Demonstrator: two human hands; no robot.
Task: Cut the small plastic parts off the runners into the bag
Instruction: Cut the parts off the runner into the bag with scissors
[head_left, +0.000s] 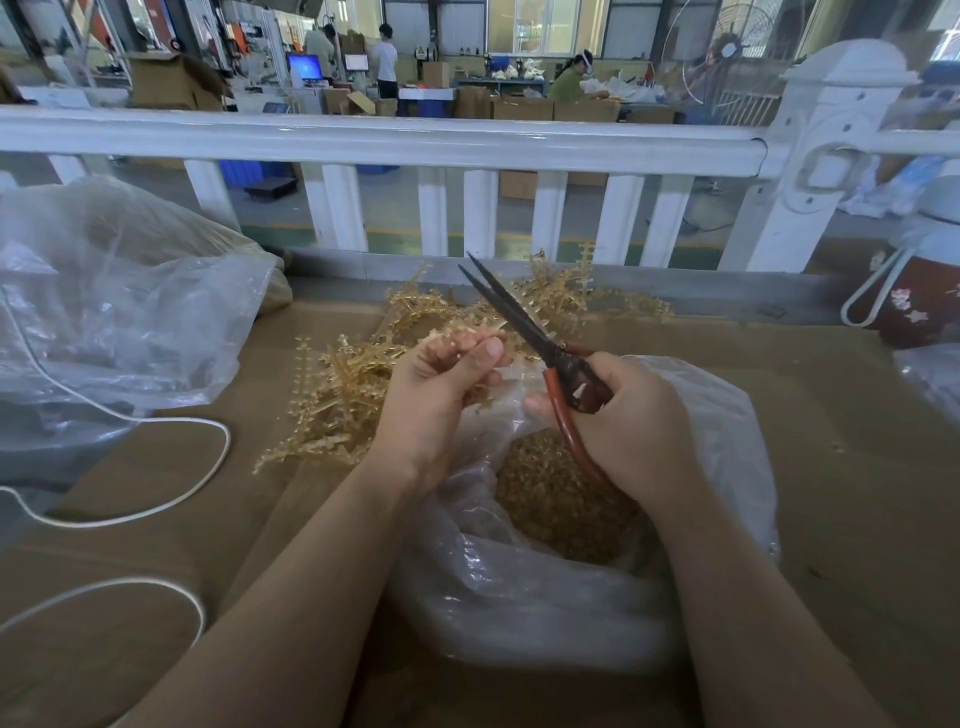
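My left hand (441, 384) pinches a translucent amber runner (483, 330) between thumb and fingers, just above the bag's mouth. My right hand (628, 421) grips red-handled scissors (524, 322); their dark blades are slightly parted and point up and away, beside the runner's right end. A clear plastic bag (545, 597) lies open under both hands, holding a heap of small amber parts (561, 509). A pile of amber runners (353, 384) lies on the cardboard behind and left of my hands.
Brown cardboard (857, 493) covers the table. A large crumpled clear bag (119, 306) sits at the left, with a white cord (156, 509) looping in front of it. A dark red flask (919, 291) stands at the right. A white railing (415, 140) runs behind the table.
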